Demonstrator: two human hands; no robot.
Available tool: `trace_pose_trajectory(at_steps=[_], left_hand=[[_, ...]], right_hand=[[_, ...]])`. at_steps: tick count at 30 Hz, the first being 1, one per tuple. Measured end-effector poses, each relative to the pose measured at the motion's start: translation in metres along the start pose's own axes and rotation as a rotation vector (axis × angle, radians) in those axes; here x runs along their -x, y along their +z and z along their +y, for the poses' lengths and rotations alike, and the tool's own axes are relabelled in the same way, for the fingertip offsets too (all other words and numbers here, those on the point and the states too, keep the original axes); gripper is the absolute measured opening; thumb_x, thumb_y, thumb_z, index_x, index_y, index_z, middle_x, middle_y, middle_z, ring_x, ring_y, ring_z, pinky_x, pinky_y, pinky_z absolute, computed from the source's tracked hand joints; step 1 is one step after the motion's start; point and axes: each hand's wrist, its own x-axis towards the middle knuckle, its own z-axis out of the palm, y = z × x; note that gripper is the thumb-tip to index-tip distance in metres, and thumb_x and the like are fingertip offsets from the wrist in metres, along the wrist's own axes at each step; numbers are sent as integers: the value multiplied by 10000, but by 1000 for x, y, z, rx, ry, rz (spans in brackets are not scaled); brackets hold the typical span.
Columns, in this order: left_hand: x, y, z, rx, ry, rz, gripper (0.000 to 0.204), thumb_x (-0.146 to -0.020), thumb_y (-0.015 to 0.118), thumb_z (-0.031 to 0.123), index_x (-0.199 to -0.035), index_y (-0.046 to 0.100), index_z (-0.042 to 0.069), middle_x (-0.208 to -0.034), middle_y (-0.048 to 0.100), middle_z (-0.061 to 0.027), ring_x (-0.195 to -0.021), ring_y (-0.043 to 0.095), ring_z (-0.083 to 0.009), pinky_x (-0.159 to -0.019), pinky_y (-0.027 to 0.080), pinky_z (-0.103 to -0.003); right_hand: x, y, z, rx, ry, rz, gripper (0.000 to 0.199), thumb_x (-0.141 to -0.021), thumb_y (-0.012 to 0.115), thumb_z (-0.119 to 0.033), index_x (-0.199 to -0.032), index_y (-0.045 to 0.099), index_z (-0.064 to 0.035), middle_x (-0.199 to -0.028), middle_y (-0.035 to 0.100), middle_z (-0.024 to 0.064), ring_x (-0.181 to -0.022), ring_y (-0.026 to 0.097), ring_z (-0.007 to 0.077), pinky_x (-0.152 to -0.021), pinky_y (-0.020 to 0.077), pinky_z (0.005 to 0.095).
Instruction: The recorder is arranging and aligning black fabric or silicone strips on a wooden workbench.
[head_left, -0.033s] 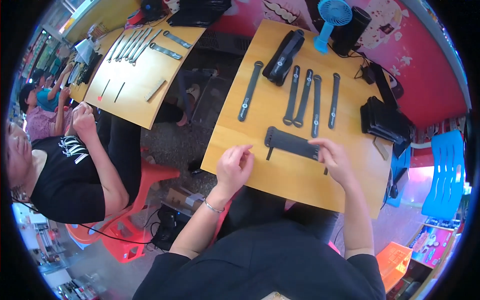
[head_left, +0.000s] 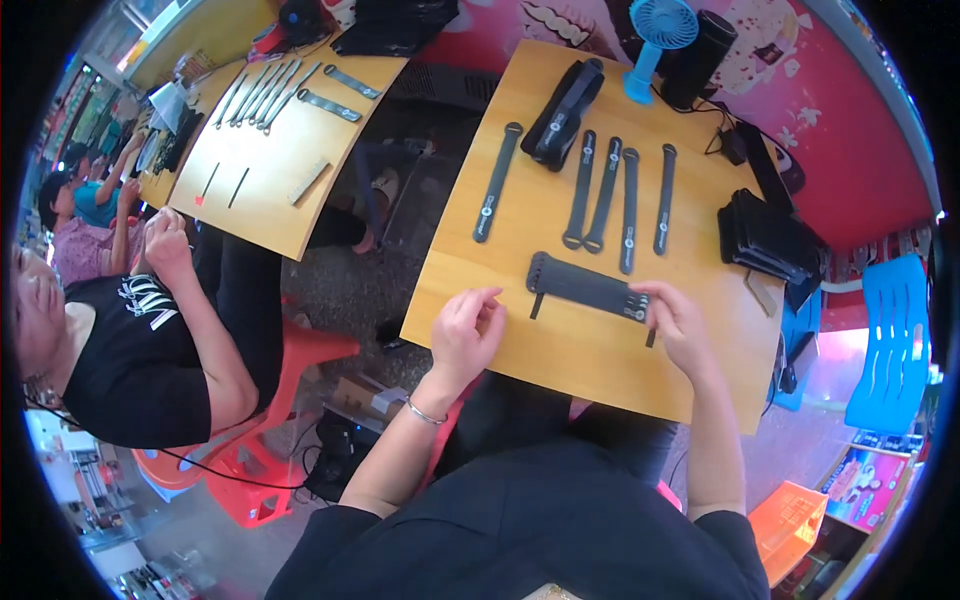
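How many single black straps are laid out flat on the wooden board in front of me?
5. One lies apart at the left; four lie side by side in the middle. The folded bundle above them may hold more.

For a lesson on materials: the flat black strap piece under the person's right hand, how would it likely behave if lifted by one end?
The black strap piece looks thin and lies flat on the wooden table, so it would probably droop. It seems light for its size. Being flat, it is unlikely to roll. The right hand touches only its end.
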Motion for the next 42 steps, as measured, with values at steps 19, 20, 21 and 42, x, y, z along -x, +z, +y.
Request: trace_pose_trajectory(at_steps=[19, 20, 21, 42], left_hand=[[-9, 18, -4, -94, -2, 47, 68, -798, 615, 27, -865, 619, 16, -728, 579, -94, -543, 555, -188, -523, 437, -295], [-8, 16, -4, -120, 0, 46, 57, -803, 612, 28, -857, 619, 13, -731, 579, -94, -547, 555, -187, -519, 434, -295], [-8, 17, -3, -106, -22, 43, 53, -806, 611, 30, -855, 620, 13, -732, 579, -94, -550, 556, -186, -518, 434, -294], [2, 8, 4, 137, -155, 19, 44, -828, 607, 6, -871, 614, 0, -717, 561, -73, -575, 540, -123, -522, 422, -247]], right_hand=[[81, -16, 76, 230, -19, 612, 286, -878, 471, -10, -1113, 616, -84, -603, 513, 42, -544, 499, 99, -523, 402, 258], [81, -17, 75, 211, -2, 601, 271, -888, 476, -23, -1109, 620, -86, -605, 523, 38, -545, 498, 93, -524, 399, 252], [79, -19, 77, 216, 9, 623, 271, -888, 476, -23, -1109, 620, -86, -605, 523, 38, -545, 498, 93, -524, 399, 252], [53, -48, 49, 131, -140, 459, 179, -890, 551, -91, -1026, 658, -43, -677, 576, 30, -581, 508, 63, -527, 405, 222]])
